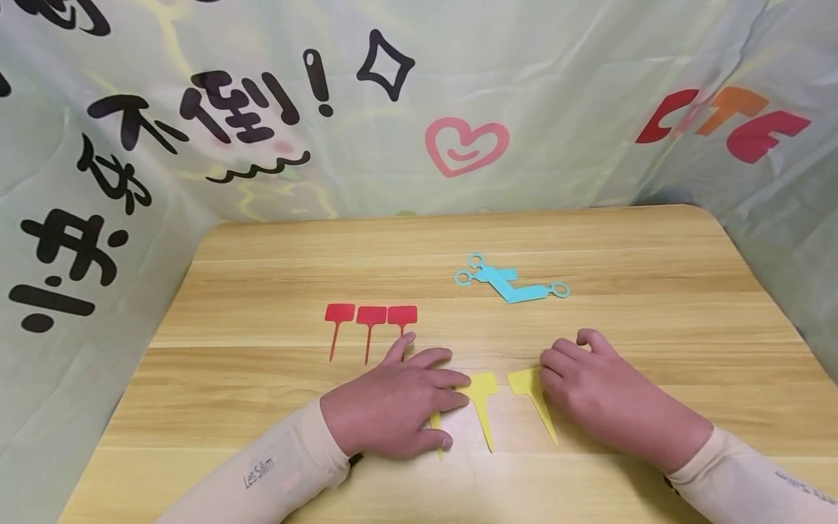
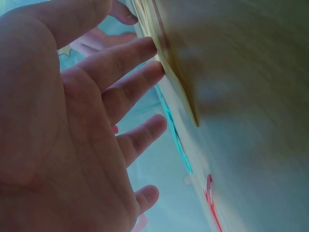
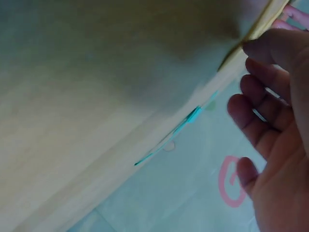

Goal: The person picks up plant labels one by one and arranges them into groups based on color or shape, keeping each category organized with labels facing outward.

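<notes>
Three yellow T-shaped plant labels lie in a row on the table. My left hand (image 1: 402,404) is spread palm down over the leftmost, so only its stem (image 1: 436,422) shows. Its fingertips touch the left end of the middle yellow label (image 1: 483,393). In the left wrist view, two straight fingers (image 2: 133,82) meet a yellow label's edge. My right hand (image 1: 592,393) has curled fingers and pinches the right end of the rightmost yellow label (image 1: 529,384). The right wrist view has the thumb (image 3: 263,46) against that label; the exact contact is partly hidden.
Three red T-shaped plant labels (image 1: 371,316) lie side by side beyond my left hand, the right one's stem partly covered. Farther back, light-blue ring-ended tags (image 1: 507,285) overlap on the wooden table (image 1: 262,276). A printed cloth (image 1: 556,94) hangs behind and beside the table.
</notes>
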Demonstrator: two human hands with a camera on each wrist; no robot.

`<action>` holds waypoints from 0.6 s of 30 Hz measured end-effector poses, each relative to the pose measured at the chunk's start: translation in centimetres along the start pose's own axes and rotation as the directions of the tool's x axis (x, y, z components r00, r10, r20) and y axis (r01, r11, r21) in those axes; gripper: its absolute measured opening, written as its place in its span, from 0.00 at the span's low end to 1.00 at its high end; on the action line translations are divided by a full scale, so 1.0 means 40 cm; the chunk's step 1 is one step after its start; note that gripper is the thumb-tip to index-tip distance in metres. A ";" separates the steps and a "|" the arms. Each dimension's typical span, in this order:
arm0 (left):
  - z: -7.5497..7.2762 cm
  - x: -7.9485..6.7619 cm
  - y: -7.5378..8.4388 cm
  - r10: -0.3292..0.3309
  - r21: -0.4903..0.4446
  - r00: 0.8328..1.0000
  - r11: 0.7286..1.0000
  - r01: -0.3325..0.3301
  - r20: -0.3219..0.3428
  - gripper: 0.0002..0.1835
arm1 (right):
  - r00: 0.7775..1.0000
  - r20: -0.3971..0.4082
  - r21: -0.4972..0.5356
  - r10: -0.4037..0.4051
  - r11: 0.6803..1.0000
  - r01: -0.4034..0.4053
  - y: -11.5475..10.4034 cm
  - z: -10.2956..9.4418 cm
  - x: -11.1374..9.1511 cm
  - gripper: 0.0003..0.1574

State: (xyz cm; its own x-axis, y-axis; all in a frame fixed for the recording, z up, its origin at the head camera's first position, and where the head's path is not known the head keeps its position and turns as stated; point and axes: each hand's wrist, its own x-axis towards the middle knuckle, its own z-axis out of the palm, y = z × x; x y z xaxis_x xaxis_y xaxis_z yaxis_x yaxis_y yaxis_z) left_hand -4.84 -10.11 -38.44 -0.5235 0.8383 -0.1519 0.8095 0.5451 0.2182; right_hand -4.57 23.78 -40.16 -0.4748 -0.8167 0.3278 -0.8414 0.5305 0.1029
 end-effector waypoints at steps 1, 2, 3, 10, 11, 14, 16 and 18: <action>0.000 0.000 0.000 0.002 0.002 1.000 1.000 -0.002 -0.001 0.25 | 1.000 0.015 0.003 0.027 1.000 -0.027 0.001 -0.001 -0.001 0.15; 0.001 0.000 0.000 0.004 0.004 1.000 1.000 -0.004 -0.002 0.25 | 0.998 0.033 0.005 0.054 0.998 -0.055 0.001 -0.001 -0.002 0.08; 0.001 0.001 -0.001 0.006 0.005 1.000 1.000 -0.006 -0.004 0.25 | 0.995 0.051 0.008 0.082 0.997 -0.082 0.002 -0.002 -0.003 0.06; 0.005 0.003 -0.002 0.013 0.016 1.000 1.000 -0.013 -0.012 0.24 | 0.984 0.100 0.019 0.148 0.988 -0.151 0.005 -0.003 -0.006 0.18; 0.006 0.003 -0.002 0.013 0.018 1.000 1.000 -0.013 -0.011 0.24 | 0.984 0.098 0.020 0.147 0.989 -0.149 0.006 -0.003 -0.006 0.17; 0.006 0.004 -0.002 0.016 0.021 1.000 1.000 -0.016 -0.013 0.24 | 0.985 0.096 0.019 0.144 0.989 -0.147 0.006 -0.003 -0.005 0.17; 0.006 0.004 -0.003 0.020 0.021 1.000 1.000 -0.019 -0.014 0.24 | 0.985 0.097 0.017 0.143 0.989 -0.145 0.005 -0.003 -0.005 0.17; 0.006 0.004 -0.002 0.023 0.021 1.000 1.000 -0.023 -0.015 0.24 | 0.985 0.097 0.015 0.142 0.989 -0.144 0.005 -0.003 -0.005 0.18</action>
State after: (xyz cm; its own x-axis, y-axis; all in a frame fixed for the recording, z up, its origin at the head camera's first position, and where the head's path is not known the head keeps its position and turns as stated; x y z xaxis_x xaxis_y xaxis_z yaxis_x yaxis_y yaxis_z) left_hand -4.94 -10.03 -38.71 -0.5087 0.8507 -0.1321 0.8267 0.5256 0.2010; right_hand -4.61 24.06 -40.11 -0.6126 -0.7510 0.2465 -0.7677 0.6395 0.0408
